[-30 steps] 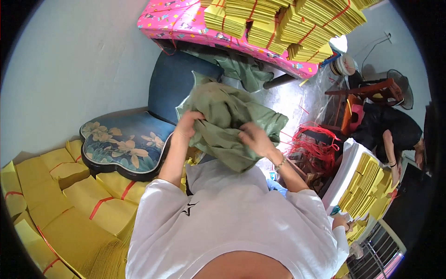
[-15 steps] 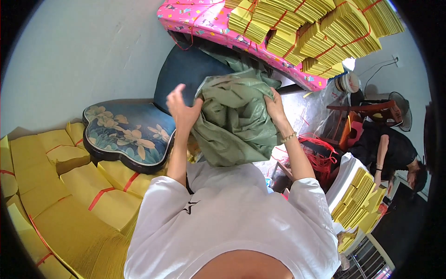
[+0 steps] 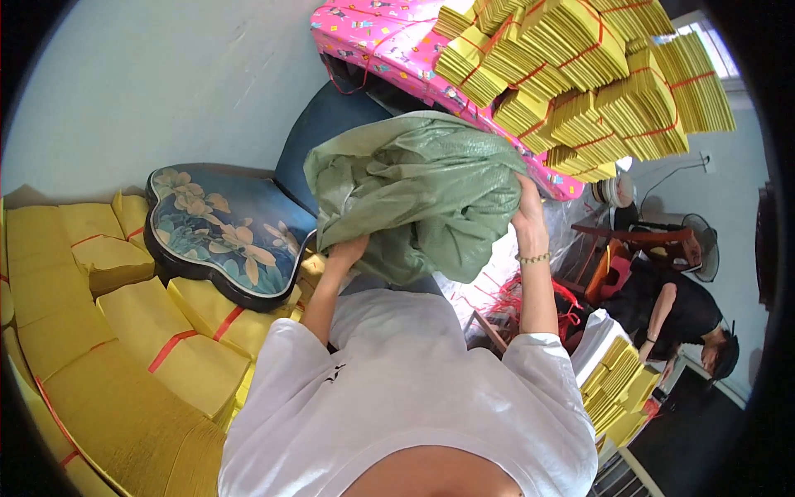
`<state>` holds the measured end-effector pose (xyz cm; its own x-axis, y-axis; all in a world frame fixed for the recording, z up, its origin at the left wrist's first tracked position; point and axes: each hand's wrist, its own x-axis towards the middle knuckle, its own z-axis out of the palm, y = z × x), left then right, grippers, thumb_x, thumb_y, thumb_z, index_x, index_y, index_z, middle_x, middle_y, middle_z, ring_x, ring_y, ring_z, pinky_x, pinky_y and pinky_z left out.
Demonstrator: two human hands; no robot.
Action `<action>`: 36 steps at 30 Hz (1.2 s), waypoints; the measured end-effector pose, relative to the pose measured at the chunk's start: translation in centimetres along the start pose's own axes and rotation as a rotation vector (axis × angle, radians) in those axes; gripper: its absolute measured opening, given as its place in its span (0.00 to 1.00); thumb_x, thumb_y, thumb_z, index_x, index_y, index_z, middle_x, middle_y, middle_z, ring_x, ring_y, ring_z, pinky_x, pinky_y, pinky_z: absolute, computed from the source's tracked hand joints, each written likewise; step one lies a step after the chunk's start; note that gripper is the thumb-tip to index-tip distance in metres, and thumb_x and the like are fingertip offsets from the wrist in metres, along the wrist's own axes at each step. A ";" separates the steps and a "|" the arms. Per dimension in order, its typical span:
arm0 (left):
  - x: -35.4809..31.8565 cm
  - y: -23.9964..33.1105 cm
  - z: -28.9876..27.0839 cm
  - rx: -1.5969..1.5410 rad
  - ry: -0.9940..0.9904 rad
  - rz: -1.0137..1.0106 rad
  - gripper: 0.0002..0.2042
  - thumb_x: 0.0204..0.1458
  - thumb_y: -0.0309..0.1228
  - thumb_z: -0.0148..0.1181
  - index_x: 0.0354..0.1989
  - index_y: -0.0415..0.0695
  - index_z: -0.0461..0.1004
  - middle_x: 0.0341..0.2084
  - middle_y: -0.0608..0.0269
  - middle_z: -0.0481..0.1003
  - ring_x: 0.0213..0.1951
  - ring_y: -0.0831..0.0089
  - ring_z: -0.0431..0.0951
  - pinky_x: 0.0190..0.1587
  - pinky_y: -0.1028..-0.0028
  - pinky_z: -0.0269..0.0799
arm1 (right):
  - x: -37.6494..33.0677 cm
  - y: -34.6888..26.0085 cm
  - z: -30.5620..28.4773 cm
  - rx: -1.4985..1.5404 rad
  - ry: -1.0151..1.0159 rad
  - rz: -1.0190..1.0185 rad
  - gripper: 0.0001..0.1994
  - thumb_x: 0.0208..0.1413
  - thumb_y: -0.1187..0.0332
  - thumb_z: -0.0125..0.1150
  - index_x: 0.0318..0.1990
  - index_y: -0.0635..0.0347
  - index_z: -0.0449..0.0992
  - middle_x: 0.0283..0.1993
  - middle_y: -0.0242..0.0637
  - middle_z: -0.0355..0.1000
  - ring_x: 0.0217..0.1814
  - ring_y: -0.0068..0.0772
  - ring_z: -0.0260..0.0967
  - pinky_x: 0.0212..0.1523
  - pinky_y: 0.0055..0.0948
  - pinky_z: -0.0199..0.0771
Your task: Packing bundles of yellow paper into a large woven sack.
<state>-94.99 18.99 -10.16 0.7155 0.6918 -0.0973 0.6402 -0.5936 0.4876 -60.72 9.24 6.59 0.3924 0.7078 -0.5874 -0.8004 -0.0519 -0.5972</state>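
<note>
My left hand (image 3: 346,248) grips the lower edge of the green woven sack (image 3: 418,195), but its fingers are buried in the folds, so I can only say they are closed on cloth. My right hand (image 3: 527,217) is clamped on the sack's right side, thumb and palm showing, fingertips hidden behind the fabric. The sack hangs bunched and crumpled in front of my chest, held up between both hands; whether anything is inside I cannot tell.

Beyond it, tied stacks of yellow paper (image 3: 580,74) with red bands sit on a pink patterned sheet (image 3: 389,37), partly cut off at the top. To my left lie larger yellow bundles (image 3: 124,331), also red-banded, and a dark lacquered tray (image 3: 224,236) painted with pale flowers. At the right a person in black (image 3: 675,311) bends over, partly hidden.
</note>
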 end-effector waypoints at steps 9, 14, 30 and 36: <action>3.4 -0.1 0.6 0.029 -0.349 -0.253 0.27 0.47 0.42 0.54 0.56 0.43 0.65 0.57 0.50 0.64 0.60 0.56 0.62 0.61 0.64 0.56 | -1.9 4.0 2.0 0.222 -0.602 0.322 0.18 0.57 0.70 0.48 0.55 0.64 0.66 0.54 0.41 0.68 0.54 0.35 0.67 0.54 0.35 0.69; 2.7 -4.0 -0.7 0.094 -0.532 -0.315 0.28 0.46 0.42 0.55 0.56 0.42 0.65 0.57 0.49 0.64 0.60 0.56 0.62 0.61 0.64 0.56 | -2.2 1.9 4.4 -0.321 -0.615 0.505 0.21 0.56 0.72 0.51 0.58 0.63 0.64 0.60 0.39 0.63 0.60 0.30 0.62 0.59 0.27 0.61; 2.6 -11.6 -1.8 0.186 -1.127 -0.640 0.29 0.42 0.41 0.56 0.55 0.40 0.66 0.57 0.49 0.64 0.59 0.56 0.63 0.60 0.64 0.57 | 17.0 -0.8 14.4 -0.114 -0.735 0.112 0.15 0.56 0.67 0.54 0.49 0.64 0.72 0.47 0.35 0.73 0.44 0.25 0.71 0.47 0.28 0.71; 7.5 -10.3 2.5 0.207 -1.332 -0.686 0.30 0.40 0.40 0.57 0.54 0.40 0.66 0.57 0.48 0.64 0.59 0.56 0.64 0.60 0.65 0.57 | 27.9 3.4 18.5 -0.637 -0.704 -0.189 0.13 0.57 0.67 0.54 0.46 0.64 0.73 0.42 0.27 0.73 0.42 0.17 0.66 0.47 0.21 0.67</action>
<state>-95.53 29.25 -18.12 -0.0788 0.0513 -0.9956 0.8910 -0.4442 -0.0934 -60.85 41.82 -1.75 -0.0380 0.9928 -0.1132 -0.2750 -0.1193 -0.9540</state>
